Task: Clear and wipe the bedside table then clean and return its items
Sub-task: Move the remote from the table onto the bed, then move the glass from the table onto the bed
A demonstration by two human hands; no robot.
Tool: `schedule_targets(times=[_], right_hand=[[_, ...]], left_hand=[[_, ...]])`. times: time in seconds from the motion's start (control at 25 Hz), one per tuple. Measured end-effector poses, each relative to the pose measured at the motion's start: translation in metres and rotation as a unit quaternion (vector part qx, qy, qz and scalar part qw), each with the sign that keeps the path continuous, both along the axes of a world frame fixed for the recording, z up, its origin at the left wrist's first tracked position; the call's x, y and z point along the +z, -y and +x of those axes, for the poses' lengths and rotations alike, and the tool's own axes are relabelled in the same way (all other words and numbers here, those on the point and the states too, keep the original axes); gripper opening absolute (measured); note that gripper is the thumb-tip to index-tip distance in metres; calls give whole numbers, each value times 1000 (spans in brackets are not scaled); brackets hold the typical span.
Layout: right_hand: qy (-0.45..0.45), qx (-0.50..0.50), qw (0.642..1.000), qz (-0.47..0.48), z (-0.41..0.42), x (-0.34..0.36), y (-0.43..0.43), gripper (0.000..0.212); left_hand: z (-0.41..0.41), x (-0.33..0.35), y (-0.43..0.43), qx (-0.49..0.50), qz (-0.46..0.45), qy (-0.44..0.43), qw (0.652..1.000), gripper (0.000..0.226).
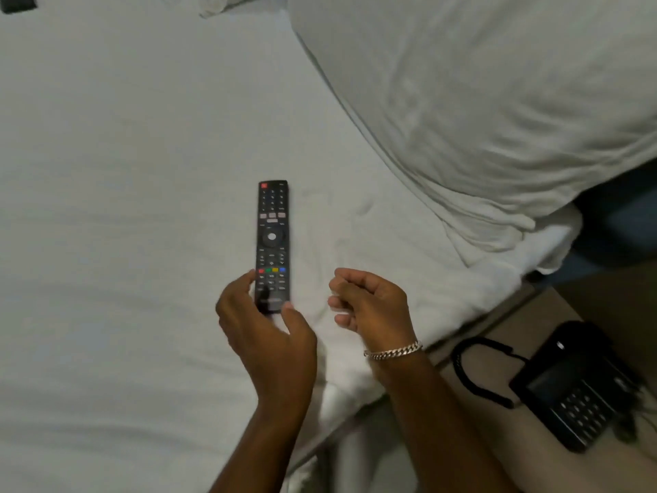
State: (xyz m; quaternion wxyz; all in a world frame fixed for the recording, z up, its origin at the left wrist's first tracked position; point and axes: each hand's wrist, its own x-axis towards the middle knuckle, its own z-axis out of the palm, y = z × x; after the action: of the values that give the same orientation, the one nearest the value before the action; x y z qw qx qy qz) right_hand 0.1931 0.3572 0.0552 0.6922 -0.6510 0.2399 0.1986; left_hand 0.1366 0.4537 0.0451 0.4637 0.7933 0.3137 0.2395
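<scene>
A black TV remote point(272, 236) lies lengthwise on the white bed sheet point(124, 208), buttons up. My left hand point(266, 336) is at its near end, thumb and fingers around the bottom edge and touching it. My right hand point(369, 307) hovers just right of the remote, fingers loosely curled with nothing in them, a silver chain bracelet on the wrist. A black desk phone point(576, 389) with a coiled cord point(469, 371) stands on the pale bedside table point(497, 439) at the lower right.
A large white pillow point(497, 101) fills the upper right of the bed. A dark object point(17, 3) shows at the top left corner. The bed's edge runs diagonally beside the bedside table.
</scene>
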Motion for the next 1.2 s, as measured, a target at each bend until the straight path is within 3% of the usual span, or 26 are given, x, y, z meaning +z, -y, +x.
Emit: schedule_targets(times=[0.12,0.2,0.44,0.6,0.8,0.88,1.0,1.2], right_hand=[[-3,-63,998,11,-33,0,82,13],[-21,-95,995,-8,-64,-7,143,17],[-96,-203,964,-141,-190,-31,361,18],[-94,-261,932,-235,-237,-37,460,21],[-88,-311,914,-244,-252,-63,509,18],[-83,-292,918,-255,-253,-81,512,22],[-67,-245,934,-252,-254,-105,512,24],[-34,-240,933,-267,-250,-96,507,20]], left_hand=[[-18,7,66,-39,12,46,998,54],[-36,3,108,-88,-28,48,995,53],[-114,-12,286,-310,-146,-46,938,53],[-146,-26,391,-450,-143,-126,873,59],[-159,-73,471,-639,-33,-286,714,94],[-161,-94,490,-652,-5,-269,709,96],[-158,-117,502,-641,12,-196,742,81],[-145,-104,488,-655,-52,-144,740,59]])
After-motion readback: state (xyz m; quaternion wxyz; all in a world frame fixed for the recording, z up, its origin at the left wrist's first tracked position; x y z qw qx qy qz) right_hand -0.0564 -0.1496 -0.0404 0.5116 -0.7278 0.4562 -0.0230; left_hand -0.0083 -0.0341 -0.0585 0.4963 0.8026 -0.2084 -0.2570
